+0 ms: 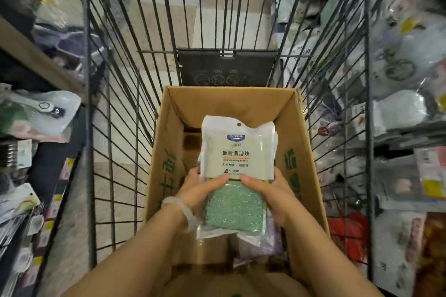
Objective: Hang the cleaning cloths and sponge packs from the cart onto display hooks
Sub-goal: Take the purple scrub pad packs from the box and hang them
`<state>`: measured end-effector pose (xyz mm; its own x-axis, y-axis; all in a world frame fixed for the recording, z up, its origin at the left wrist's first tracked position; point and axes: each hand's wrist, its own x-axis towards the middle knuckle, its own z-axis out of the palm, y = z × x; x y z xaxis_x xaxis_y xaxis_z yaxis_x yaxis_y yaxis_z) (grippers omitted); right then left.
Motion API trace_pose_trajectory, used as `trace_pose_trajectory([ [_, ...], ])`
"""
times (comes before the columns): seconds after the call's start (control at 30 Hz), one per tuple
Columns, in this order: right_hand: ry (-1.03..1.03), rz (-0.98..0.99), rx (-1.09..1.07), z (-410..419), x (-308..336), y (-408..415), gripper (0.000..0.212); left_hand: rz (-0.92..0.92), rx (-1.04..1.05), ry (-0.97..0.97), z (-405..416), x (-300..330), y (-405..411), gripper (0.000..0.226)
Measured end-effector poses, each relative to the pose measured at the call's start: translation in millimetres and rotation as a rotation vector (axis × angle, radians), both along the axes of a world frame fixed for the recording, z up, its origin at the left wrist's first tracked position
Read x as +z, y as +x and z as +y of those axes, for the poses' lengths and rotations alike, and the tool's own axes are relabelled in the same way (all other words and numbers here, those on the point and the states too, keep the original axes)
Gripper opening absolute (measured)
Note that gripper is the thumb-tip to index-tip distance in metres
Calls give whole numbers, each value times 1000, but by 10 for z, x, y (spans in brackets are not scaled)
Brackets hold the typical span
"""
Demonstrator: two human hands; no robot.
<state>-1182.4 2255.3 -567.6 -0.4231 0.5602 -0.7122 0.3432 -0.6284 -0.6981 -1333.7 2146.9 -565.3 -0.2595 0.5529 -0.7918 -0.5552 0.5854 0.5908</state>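
White plastic wrapped the sponge pack (237, 149) that both hands held upright over the open cardboard box (166, 142), its printed face toward the camera and a small hanging hole near its top edge. Behind it at least one more white pack edge showed on the right, though how many were stacked there could not be told. Pressed against the lower front of the white pack was a green scouring pad pack (235, 207) in clear film, gripped along with it. The left hand (200, 190) was closed round the bundle's left side, thumb laid across the front at the seam between white and green, a pale bead bracelet (181, 210) on the wrist. The right hand (272, 195) clasped the right side in the same way, thumb on the front, fingers hidden behind. Below the hands, inside the box, lay a pale lilac pack (258, 246), blurred. The box, printed with green characters on its flaps, stood in a dark wire shopping cart (115, 108) whose folded child-seat panel (226, 67) sat just beyond the box's far wall. Shelves of bagged goods (405, 84) ran along the right of the cart, and more packaged goods (36, 116) on the left, all smeared by motion blur.
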Motion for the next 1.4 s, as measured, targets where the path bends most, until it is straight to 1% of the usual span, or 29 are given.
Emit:
trace_pose_trajectory([
  [0.07, -13, 70, -2, -4, 230, 36, 92, 28, -64, 52, 7, 247, -63, 93],
  [0.13, -3, 136, -27, -31, 494, 74, 89, 48, -97, 121, 34, 523, -78, 84],
  [0.2, 26, 180, -52, -67, 791, 126, 85, 36, -138, 227, 56, 817, -57, 68],
  [0.27, 98, 205, -59, -121, 1117, 186, 78, 43, -164, 312, 57, 1117, -18, 63],
  [0.4, 286, 213, -102, -252, 1813, 387, 76, 120, -187, 429, 65, 1738, 114, 73],
  [0.53, 492, 221, -179, -369, 2506, 703, 87, 181, -264, 598, 167, 2317, 374, 68],
  [0.6, 585, 233, -216, -426, 2823, 904, 85, 204, -333, 680, 234, 2627, 545, 69],
  [0.7, 687, 233, -272, -509, 3256, 1239, 86, 179, -427, 758, 311, 3053, 813, 76],
  [0.77, 750, 218, -337, -569, 3522, 1480, 89, 166, -476, 809, 348, 3307, 1008, 77],
  [0.83, 812, 203, -377, -646, 3784, 1723, 92, 197, -506, 884, 389, 3563, 1230, 75],
  [0.9, 883, 187, -405, -740, 4033, 1973, 89, 228, -546, 969, 429, 3820, 1476, 76],
  [1.0, 969, 191, -509, -918, 4376, 2351, 80, 242, -620, 1065, 447, 4208, 1882, 85],
  [1.1, 1080, 173, -571, -1119, 4772, 2706, 62, 216, -663, 1156, 434, 4616, 2291, 86],
  [1.13, 1115, 160, -592, -1190, 4926, 2816, 60, 195, -678, 1198, 427, 4767, 2429, 83],
  [1.2, 1191, 125, -639, -1323, 5238, 3024, 62, 172, -696, 1281, 393, 5077, 2684, 75],
  [1.23, 1236, 104, -658, -1389, 5395, 3118, 67, 179, -697, 1316, 362, 5232, 2798, 76],
  [1.3, 1320, 70, -695, -1521, 5689, 3292, 80, 189, -684, 1390, 296, 5519, 3004, 93],
  [1.33, 1360, 60, -709, -1596, 5820, 3378, 83, 188, -691, 1423, 253, 5652, 3110, 99],
  [1.4, 1428, 22, -728, -1749, 6039, 3523, 89, 169, -715, 1488, 175, 5880, 3313, 99],
])
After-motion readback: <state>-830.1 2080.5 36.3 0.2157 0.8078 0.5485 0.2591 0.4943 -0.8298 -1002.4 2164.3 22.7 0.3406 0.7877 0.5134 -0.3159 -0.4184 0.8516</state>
